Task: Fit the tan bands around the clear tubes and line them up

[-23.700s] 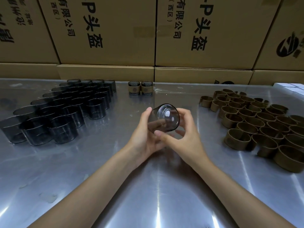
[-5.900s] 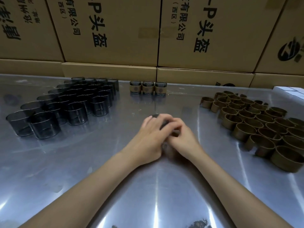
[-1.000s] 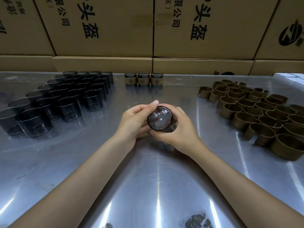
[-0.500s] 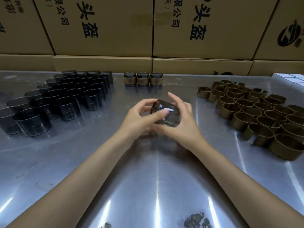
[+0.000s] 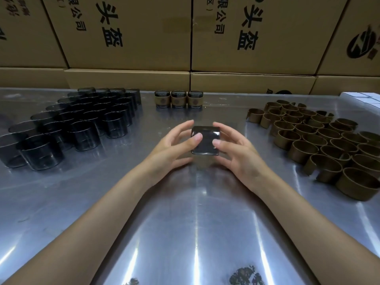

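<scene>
Forearms reach in from the near edge over the steel table (image 5: 191, 233). Left hand (image 5: 170, 149) and right hand (image 5: 240, 153) hold one clear tube (image 5: 205, 140) between them above the table's middle, on its side, ends facing the palms. Fingers spread and lightly curled; each thumb tip presses the tube's near wall, upper fingers touch its top edge. Whether a band is already on this tube, cannot tell; it reads dark. Judging by look: light, stiff, glossy so slippery, thin wall may crack; best held by the end rims, not squeezed mid-wall. Further out, bare tubes (image 5: 82, 120) clustered left, tan bands (image 5: 320, 145) clustered right, split rings, probably springy. Far centre, three banded tubes (image 5: 178, 99) in a row, touching. Cardboard boxes (image 5: 131, 33) behind.
</scene>
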The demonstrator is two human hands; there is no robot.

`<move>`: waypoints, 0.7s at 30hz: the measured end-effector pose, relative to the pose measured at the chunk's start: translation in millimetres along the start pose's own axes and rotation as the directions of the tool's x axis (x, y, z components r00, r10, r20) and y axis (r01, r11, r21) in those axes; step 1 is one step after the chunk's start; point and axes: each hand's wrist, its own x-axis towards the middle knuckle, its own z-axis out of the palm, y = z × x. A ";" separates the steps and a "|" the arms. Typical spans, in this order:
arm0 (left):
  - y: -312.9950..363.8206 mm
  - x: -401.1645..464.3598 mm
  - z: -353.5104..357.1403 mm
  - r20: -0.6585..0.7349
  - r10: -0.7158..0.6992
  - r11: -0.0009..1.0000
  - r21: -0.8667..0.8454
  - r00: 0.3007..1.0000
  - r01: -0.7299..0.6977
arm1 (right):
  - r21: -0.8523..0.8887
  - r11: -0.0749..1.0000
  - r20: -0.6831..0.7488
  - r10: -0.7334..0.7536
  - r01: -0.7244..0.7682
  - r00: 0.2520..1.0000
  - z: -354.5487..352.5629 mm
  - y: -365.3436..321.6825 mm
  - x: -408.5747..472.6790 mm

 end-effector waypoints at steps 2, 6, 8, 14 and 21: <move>1.5 0.3 3.0 -0.077 0.000 0.989 0.148 0.997 0.011 | 0.057 0.998 0.002 -0.019 0.019 1.000 -1.8 0.3 -0.3; 2.1 1.8 6.8 -0.139 -0.034 0.978 0.200 0.990 0.062 | 0.094 0.995 0.029 -0.027 0.024 0.999 -3.4 1.8 0.3; 0.1 1.7 6.3 -0.127 -0.040 0.980 0.188 0.991 0.064 | 0.103 0.994 0.055 -0.031 0.025 0.998 -2.8 1.6 0.5; -5.0 -0.8 -3.9 -0.012 0.063 0.997 -0.038 0.998 -0.063 | 0.008 0.996 0.023 0.089 -0.089 0.996 2.9 -2.8 1.0; -0.9 -0.8 -0.4 0.042 0.085 0.996 -0.028 0.996 -0.083 | 0.012 0.984 -0.040 0.179 -0.179 0.983 6.9 -5.5 3.1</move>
